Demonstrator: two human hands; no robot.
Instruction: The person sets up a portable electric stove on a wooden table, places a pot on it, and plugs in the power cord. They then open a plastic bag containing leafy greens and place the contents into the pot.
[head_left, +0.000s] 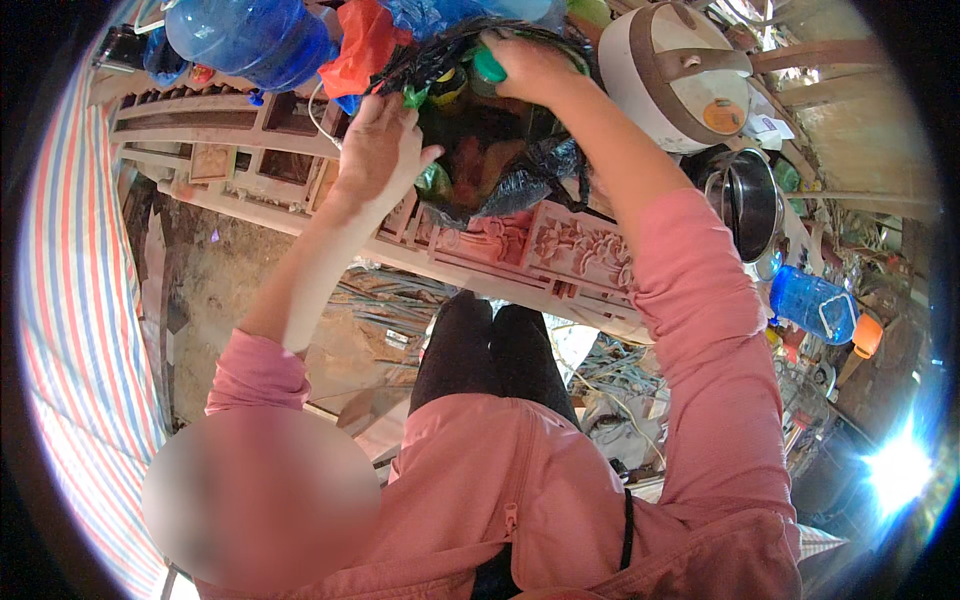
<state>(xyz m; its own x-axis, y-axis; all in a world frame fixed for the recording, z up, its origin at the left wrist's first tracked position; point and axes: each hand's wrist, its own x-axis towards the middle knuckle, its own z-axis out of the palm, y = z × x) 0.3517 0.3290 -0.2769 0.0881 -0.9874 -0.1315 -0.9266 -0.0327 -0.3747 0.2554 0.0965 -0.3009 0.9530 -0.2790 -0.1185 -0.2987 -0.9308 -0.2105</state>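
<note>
A black plastic bag [545,170] lies with its mouth spread wide on a pale carved wooden piece at the top centre. My left hand [385,148] is at the bag's left rim, fingertips curled at the edge and thumb sticking out to the right. Green pieces [433,180] show beside that hand. Reaching in from the right, my right hand [530,68] has its fingers closed around a small rounded green object [488,66], whose kind I cannot make out. Inside the bag is a yellow item [452,88]; the rest of its contents is dark and unclear.
A red-orange plastic bag [362,50] and a large blue water bottle [248,42] stand left of the bag. To the right are a white rice cooker [655,75], a metal pot [748,205] and another blue bottle [812,303]. The carved wooden frame [480,262] runs across below.
</note>
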